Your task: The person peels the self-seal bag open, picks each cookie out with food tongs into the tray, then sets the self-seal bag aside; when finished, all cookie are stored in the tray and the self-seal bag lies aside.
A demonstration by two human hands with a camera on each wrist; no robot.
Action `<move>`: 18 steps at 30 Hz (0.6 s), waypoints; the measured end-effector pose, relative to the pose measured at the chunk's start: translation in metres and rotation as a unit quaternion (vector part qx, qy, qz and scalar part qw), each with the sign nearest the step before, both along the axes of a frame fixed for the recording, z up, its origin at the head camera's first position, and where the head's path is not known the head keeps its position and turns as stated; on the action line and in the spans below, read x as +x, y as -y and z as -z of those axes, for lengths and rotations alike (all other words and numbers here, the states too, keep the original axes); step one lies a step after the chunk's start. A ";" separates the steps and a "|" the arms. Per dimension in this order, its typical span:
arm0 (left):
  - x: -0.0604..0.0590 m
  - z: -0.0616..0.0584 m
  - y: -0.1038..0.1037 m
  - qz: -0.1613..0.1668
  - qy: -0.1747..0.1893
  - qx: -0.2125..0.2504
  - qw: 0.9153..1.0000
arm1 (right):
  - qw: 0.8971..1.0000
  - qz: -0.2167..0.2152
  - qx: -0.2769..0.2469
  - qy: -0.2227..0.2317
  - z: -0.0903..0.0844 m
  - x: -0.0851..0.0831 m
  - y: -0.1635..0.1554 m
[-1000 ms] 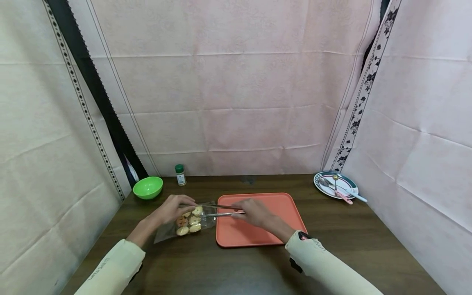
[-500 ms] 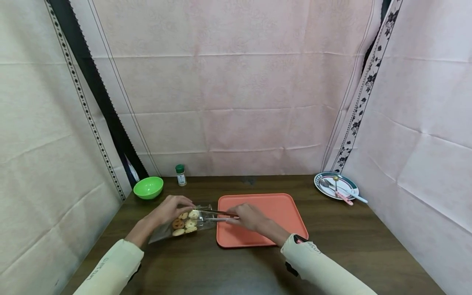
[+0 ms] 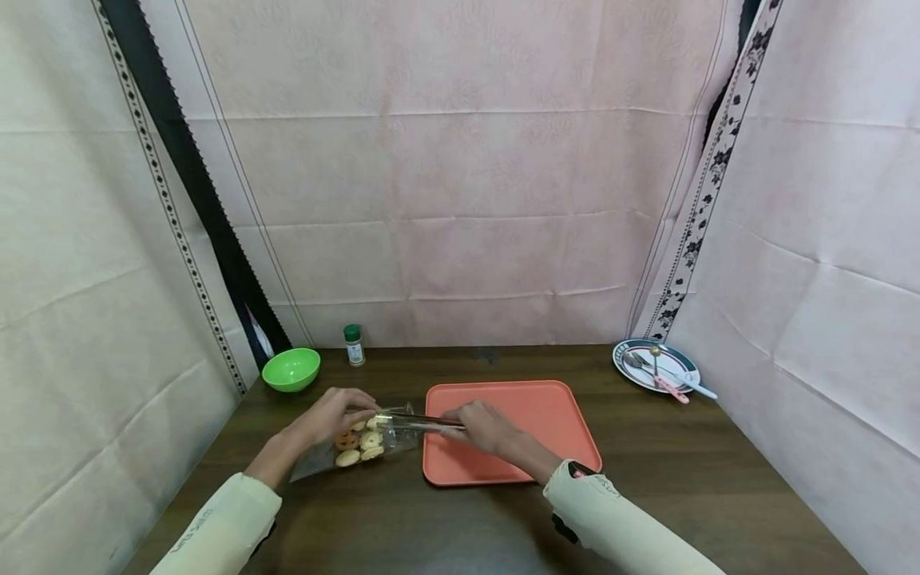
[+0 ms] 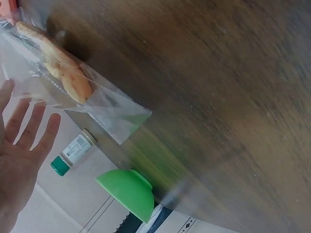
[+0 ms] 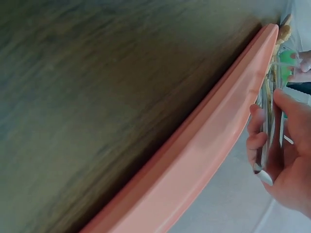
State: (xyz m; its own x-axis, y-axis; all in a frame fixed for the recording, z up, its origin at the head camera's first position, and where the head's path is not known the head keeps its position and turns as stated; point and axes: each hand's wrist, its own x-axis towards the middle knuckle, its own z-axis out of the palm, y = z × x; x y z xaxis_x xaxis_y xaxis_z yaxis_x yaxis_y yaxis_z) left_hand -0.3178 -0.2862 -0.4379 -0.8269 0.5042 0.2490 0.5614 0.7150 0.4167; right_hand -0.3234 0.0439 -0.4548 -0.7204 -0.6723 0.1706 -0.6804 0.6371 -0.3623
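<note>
Right grip (image 3: 485,426) curled round silver metal tongs (image 3: 424,422), left grip (image 3: 336,413) pinching clear plastic cookie bag (image 3: 399,441); likely picking; next needs steady withdrawal.

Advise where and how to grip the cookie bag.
I'd pinch the cookie bag by its flattish left end, coming from the left: that loose film has no cookies in it, and the tongs reach it from the right.
</note>
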 end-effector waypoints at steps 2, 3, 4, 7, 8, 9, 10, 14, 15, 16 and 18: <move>-0.001 0.000 0.000 0.001 -0.003 -0.001 1.000 | 1.000 -0.001 -0.005 0.000 0.000 0.000 -0.003; -0.001 0.000 -0.001 0.002 -0.004 -0.002 1.000 | 1.000 -0.001 -0.005 -0.003 0.000 0.000 -0.004; -0.001 0.000 -0.001 0.002 -0.004 -0.002 1.000 | 1.000 -0.002 -0.004 -0.004 -0.001 0.001 -0.006; -0.003 0.001 -0.002 0.007 -0.007 -0.005 1.000 | 1.000 -0.001 0.004 -0.005 -0.004 0.002 -0.010; -0.003 0.001 -0.002 0.008 -0.008 -0.006 1.000 | 1.000 -0.002 0.009 -0.005 -0.004 0.001 -0.011; -0.003 0.001 -0.002 0.006 -0.007 -0.007 1.000 | 1.000 -0.002 0.013 -0.007 -0.005 0.001 -0.011; -0.004 0.001 -0.002 0.006 -0.006 -0.007 1.000 | 1.000 -0.004 0.016 -0.009 -0.005 0.000 -0.011; -0.003 0.001 -0.002 0.003 -0.008 -0.005 1.000 | 1.000 -0.015 0.019 -0.016 -0.003 -0.005 -0.007; -0.003 0.001 -0.002 0.003 -0.010 -0.004 1.000 | 1.000 -0.017 0.017 -0.016 -0.003 -0.005 -0.006; -0.003 0.001 -0.003 0.006 -0.014 -0.003 1.000 | 1.000 -0.018 0.017 -0.016 -0.002 -0.006 -0.005; -0.003 0.002 -0.004 0.010 -0.018 0.001 1.000 | 0.999 -0.019 0.021 -0.023 0.000 -0.006 -0.004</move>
